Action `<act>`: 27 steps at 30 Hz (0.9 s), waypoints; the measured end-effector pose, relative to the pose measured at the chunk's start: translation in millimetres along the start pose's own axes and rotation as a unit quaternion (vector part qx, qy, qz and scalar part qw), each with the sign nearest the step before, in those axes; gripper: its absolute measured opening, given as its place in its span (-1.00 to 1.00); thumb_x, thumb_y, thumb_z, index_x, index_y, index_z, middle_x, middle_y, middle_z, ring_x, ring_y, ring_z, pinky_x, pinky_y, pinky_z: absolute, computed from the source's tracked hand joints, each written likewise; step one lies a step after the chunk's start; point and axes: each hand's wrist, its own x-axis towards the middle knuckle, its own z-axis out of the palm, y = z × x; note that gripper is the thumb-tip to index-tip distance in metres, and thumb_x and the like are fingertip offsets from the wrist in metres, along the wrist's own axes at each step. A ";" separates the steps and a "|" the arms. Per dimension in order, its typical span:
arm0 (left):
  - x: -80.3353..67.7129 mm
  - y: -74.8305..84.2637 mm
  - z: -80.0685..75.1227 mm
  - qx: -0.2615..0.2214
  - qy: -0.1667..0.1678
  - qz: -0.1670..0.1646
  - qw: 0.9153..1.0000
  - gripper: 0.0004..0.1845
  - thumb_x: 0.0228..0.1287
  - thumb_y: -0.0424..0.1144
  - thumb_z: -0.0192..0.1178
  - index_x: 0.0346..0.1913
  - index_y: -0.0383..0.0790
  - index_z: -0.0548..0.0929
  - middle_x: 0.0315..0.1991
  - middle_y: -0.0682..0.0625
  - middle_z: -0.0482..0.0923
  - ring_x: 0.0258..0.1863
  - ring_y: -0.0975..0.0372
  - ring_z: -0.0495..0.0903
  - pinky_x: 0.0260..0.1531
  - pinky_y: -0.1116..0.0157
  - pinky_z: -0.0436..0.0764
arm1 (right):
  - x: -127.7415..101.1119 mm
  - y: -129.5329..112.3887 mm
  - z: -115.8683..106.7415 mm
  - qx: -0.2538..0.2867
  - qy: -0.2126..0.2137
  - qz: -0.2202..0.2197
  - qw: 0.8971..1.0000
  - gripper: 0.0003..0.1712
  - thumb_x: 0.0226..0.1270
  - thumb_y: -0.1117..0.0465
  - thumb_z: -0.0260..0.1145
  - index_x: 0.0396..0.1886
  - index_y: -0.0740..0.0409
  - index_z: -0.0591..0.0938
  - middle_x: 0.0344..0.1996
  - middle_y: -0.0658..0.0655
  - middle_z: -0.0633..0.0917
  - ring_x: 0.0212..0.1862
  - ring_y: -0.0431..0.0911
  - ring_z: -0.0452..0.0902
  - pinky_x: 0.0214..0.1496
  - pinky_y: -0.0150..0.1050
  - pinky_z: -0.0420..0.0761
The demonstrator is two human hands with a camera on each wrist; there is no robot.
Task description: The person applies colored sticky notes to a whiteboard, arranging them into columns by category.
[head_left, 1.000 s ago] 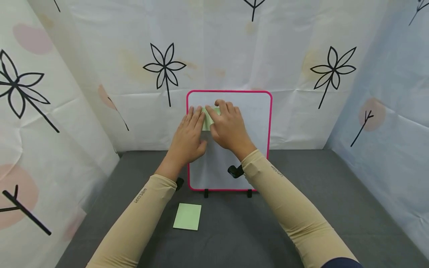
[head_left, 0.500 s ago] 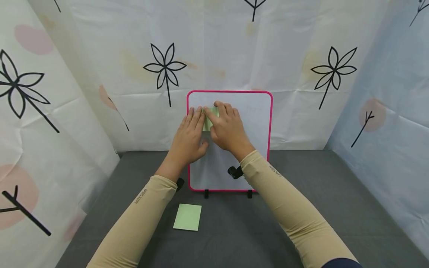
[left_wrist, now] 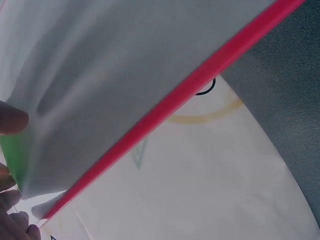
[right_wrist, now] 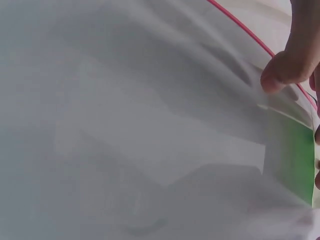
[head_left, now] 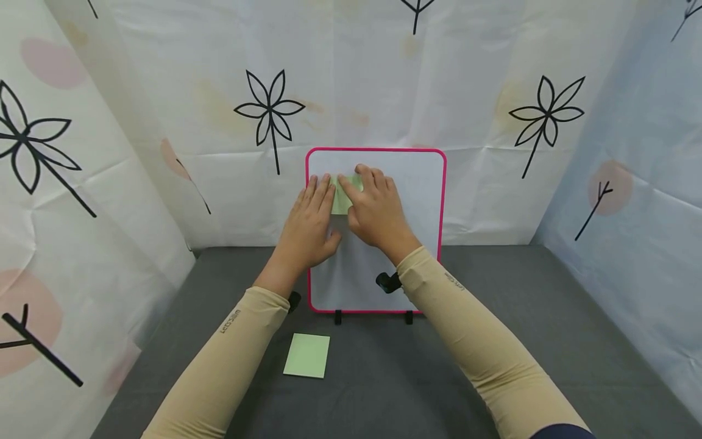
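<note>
A small whiteboard with a pink frame (head_left: 442, 201) stands upright at the back of the grey table. A green sticky note (head_left: 341, 201) lies flat on its upper left part, also seen as a green strip (left_wrist: 14, 154) and a green patch (right_wrist: 292, 160). My left hand (head_left: 309, 219) lies flat on the board with straight fingers at the note's left edge. My right hand (head_left: 375, 207) presses the note from the right, fingers straight across its top. The pink frame (left_wrist: 170, 105) crosses the left wrist view diagonally.
A pad of green sticky notes (head_left: 306, 355) lies on the grey table (head_left: 493, 292) in front of the board, by my left forearm. The board rests on two small black feet (head_left: 337, 316). Patterned cloth walls (head_left: 164, 122) close in the left, back and right.
Both hands stay on the note; the right hand has shifted very slightly to the right and the fingers have slid a little over the note.
</note>
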 end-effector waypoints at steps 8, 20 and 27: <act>0.5 1.0 0.3 0.000 -0.012 -0.010 1.000 -0.06 0.30 -0.18 0.30 0.65 -0.44 0.14 0.73 -0.26 -0.02 0.75 -0.11 -0.13 0.69 -0.10 0.02 | -13.4 14.5 -2.0 -0.001 0.008 0.016 1.000 -0.32 0.40 0.22 0.11 0.54 0.01 0.53 0.40 0.30 0.39 0.32 0.18 0.34 0.19 0.11 0.51; -0.9 1.0 2.8 0.002 -0.008 -0.014 1.000 -0.07 0.30 -0.18 0.30 0.64 -0.45 0.16 0.72 -0.27 0.00 0.75 -0.10 -0.12 0.68 -0.10 0.05 | -27.7 31.8 0.3 0.012 0.017 0.029 0.999 -0.28 0.36 0.27 0.10 0.55 0.06 0.50 0.37 0.33 0.41 0.32 0.20 0.34 0.20 0.14 0.49; -1.0 2.6 1.6 -0.003 -0.008 -0.016 1.000 -0.07 0.31 -0.18 0.30 0.64 -0.45 0.16 0.72 -0.28 -0.01 0.75 -0.10 -0.14 0.69 -0.10 0.04 | -28.0 33.2 -0.5 0.019 0.015 0.035 0.999 -0.28 0.37 0.26 0.10 0.56 0.04 0.49 0.37 0.33 0.40 0.32 0.20 0.34 0.21 0.13 0.49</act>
